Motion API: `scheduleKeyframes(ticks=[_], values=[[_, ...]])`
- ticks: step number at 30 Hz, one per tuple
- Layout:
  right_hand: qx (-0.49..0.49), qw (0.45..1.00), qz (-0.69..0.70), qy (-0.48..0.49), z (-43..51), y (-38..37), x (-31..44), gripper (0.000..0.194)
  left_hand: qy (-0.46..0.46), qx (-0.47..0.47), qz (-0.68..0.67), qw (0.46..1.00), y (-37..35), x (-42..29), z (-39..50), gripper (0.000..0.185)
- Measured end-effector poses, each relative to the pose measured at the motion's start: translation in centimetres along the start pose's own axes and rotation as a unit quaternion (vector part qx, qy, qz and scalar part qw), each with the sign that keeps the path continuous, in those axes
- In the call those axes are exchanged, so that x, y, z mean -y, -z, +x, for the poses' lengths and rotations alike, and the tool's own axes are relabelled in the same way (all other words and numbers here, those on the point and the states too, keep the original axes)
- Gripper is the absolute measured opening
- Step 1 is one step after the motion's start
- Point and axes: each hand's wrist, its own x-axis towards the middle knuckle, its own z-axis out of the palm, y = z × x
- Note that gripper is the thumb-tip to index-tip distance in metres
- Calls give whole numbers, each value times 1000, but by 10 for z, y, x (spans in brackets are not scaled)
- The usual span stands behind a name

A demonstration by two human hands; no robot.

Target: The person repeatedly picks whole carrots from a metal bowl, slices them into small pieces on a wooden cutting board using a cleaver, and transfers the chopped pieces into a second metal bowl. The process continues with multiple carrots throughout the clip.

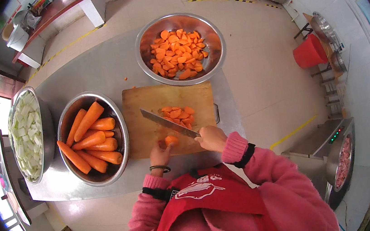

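My right hand grips the handle of a kitchen knife, its blade slanting up and left over a wooden cutting board. Near the board's front edge, my left hand has its fingertips against a short carrot piece. I cannot tell how firmly that piece is held. Beyond the blade lies a small heap of cut carrot pieces. Behind the board stands a steel bowl with many carrot slices in it. Left of the board, another steel bowl holds several whole peeled carrots.
At the far left of the metal table stands a deep basin of pale green vegetable chunks. Across the floor, a red bucket is by the right wall. A bowl of chopped meat sits at lower right.
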Motion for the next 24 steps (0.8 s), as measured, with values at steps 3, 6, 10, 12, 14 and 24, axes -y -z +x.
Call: scheduleKeyframes(ticks=[3, 6, 10, 12, 14, 24], values=[[55, 998, -2, 3, -10, 7, 4, 33, 6, -15, 27, 999, 3, 6, -2, 42], [68, 998, 1, 10, -13, 4, 12, 32, 26, 4, -2, 1000, 1, 8, -3, 50], [66, 998, -14, 6, -12, 0, 14, 27, 27, -17, 38, 999, -7, 6, -4, 53], [65, 998, -16, 4, -9, -2, 13, 24, -4, -27, 82, 996, -8, 5, -2, 53], [76, 997, -5, -9, -5, -5, 12, 24, -28, -29, 93, 995, -8, 6, 0, 52], [20, 1000, 16, -17, 13, -44, 13, 30, -28, 67, -98, 993, -11, 16, 5, 44]])
